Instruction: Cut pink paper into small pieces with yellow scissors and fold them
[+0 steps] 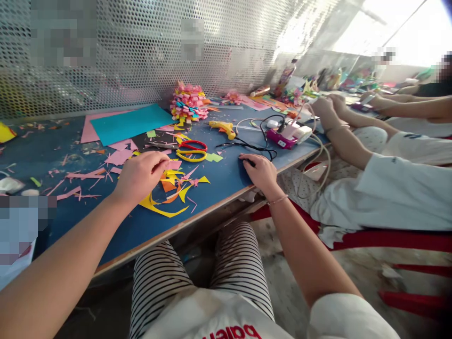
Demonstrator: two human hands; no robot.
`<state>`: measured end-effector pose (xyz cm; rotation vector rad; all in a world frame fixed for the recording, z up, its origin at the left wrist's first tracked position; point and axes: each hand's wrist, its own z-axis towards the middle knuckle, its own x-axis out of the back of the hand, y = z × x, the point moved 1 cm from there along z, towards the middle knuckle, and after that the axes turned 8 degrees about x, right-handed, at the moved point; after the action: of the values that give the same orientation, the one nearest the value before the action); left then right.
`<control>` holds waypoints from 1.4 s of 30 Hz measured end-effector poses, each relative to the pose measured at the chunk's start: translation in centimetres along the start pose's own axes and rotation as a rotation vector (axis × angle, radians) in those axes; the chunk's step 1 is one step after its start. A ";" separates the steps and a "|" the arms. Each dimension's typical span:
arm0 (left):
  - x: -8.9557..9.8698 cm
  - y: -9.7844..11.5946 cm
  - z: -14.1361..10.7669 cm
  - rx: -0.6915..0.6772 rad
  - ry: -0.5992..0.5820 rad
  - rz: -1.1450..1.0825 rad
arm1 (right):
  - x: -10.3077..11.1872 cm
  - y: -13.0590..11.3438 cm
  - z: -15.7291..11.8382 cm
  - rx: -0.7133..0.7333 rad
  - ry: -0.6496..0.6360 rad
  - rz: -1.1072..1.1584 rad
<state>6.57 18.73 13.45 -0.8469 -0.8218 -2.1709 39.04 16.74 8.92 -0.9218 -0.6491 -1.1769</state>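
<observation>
My left hand (143, 175) rests on the blue table with its fingers curled closed, beside yellow, orange and pink paper scraps (173, 181). Whatever may be inside those fingers is hidden. Just beyond it lie scissors (191, 151) with one red and one yellow handle loop, their blades pointing left. My right hand (260, 172) is near the table's front edge, its fingers bent around a small dark thing that I cannot make out. Black cable (259, 149) runs just behind that hand. A yellow glue gun (223, 128) lies farther back, between the two hands.
A teal sheet (132, 124) overlaps a pink one at the back left. Near the perforated metal screen (141, 47) stands a colourful paper-strip stack (189, 102). A purple power strip (282, 139) with plugs sits to the right. Co-workers' hands (326, 108) are farther right.
</observation>
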 end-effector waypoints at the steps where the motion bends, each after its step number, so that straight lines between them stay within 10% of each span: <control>1: 0.0 0.0 0.1 0.026 0.004 -0.024 | 0.0 0.1 0.0 0.000 0.002 -0.006; 6: -0.9 -0.4 0.3 0.332 -0.048 -0.377 | 0.8 -0.8 1.6 0.056 -0.139 -0.150; 10: -1.2 -0.8 0.6 0.554 -0.042 -0.648 | 2.2 -6.9 5.2 0.197 -0.223 -0.119; 13: -0.7 -1.0 0.8 0.633 -0.017 -0.741 | 1.7 -13.3 8.2 0.382 -0.135 0.315; 17: 0.2 -1.4 1.0 0.681 0.069 -0.786 | -1.8 -18.0 10.3 0.417 -0.450 0.959; 22: 0.1 -2.0 1.2 0.722 0.148 -0.824 | -5.5 -17.4 10.3 0.309 -0.459 1.365; 31: -1.0 -2.5 1.2 0.853 0.140 -0.974 | -6.7 -17.1 9.6 0.133 -0.465 1.403; 42: -0.8 -1.7 1.3 1.027 0.138 -1.181 | -6.4 -17.0 9.9 0.378 -0.183 1.319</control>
<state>6.17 20.96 13.14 0.4575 -2.4405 -2.0509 21.31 26.62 12.89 -0.8664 -0.2530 0.2025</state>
